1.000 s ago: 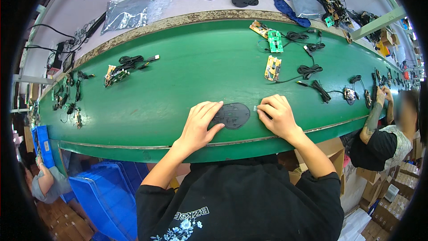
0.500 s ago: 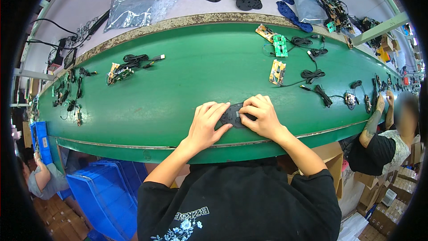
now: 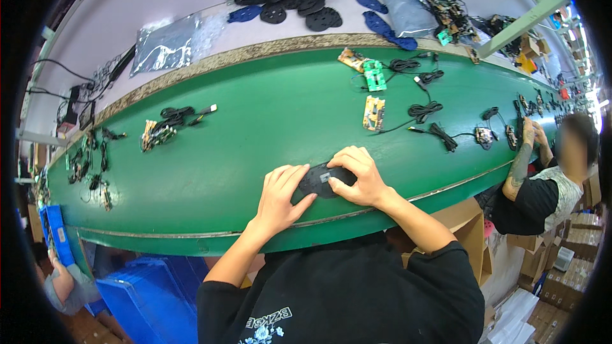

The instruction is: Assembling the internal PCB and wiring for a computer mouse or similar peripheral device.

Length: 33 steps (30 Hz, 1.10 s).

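A black, oval plastic shell (image 3: pixel 314 182), like the bottom half of a computer mouse, lies on the green table near its front edge. A small grey square piece (image 3: pixel 325 178) shows in the shell's middle. Closed round the left end is my left hand (image 3: pixel 280 192), its thumb along the near rim and its fingers on the far side. My right hand (image 3: pixel 360 178) curls over the right end, with thumb and forefinger on the shell beside the grey square. That right end is partly hidden under my fingers.
Beyond my hands, circuit boards (image 3: pixel 374 113) with coiled black cables (image 3: pixel 424 111) lie to the right. Another board bundle (image 3: pixel 156 135) sits to the left. More black shells (image 3: pixel 274 13) rest on the back ledge. A co-worker (image 3: pixel 542 185) works at the right; blue crates (image 3: pixel 150 293) stand below.
My right thumb and forefinger have moved apart, so the grey square in the shell shows more clearly. The whole view has shifted slightly; my left hand keeps its hold.
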{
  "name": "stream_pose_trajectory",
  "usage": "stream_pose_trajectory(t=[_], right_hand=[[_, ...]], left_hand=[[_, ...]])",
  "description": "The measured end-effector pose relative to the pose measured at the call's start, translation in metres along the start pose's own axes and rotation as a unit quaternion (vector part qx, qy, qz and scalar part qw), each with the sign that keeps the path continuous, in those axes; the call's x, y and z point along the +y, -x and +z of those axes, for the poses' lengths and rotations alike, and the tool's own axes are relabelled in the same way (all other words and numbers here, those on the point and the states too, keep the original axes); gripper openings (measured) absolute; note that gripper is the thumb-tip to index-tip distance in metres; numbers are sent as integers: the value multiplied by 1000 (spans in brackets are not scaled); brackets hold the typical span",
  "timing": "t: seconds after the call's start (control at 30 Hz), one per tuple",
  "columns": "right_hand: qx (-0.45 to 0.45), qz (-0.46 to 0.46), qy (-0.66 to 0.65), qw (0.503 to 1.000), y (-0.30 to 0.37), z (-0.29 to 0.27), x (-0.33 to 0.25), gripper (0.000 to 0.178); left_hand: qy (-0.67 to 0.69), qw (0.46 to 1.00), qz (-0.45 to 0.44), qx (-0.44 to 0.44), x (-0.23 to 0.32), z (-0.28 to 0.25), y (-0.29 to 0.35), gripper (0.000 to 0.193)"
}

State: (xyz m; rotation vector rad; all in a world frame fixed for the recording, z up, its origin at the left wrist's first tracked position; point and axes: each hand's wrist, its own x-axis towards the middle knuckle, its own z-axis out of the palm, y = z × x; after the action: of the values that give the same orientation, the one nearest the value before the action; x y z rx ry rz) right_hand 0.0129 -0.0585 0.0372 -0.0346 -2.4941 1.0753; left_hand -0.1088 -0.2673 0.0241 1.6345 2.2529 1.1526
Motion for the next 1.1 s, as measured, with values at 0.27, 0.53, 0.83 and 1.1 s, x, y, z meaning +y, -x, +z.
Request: stream_pose_trajectory(t=[0.27, 0.53, 0.83, 1.1], right_hand=[[224, 167, 289, 915, -74, -90, 101, 67], [35, 299, -55, 952, -133, -163, 98, 24], [-75, 102, -80, 989, -215, -201, -149, 26], [-235, -68, -82, 966, -169, -157, -197, 40]], left_hand=[[2, 1000, 5, -2, 0, 3, -1, 62], [61, 998, 1, 26, -6, 4, 0, 59], [87, 973, 61, 206, 6, -63, -48, 53], [133, 956, 138, 220, 55, -137, -108, 23]])
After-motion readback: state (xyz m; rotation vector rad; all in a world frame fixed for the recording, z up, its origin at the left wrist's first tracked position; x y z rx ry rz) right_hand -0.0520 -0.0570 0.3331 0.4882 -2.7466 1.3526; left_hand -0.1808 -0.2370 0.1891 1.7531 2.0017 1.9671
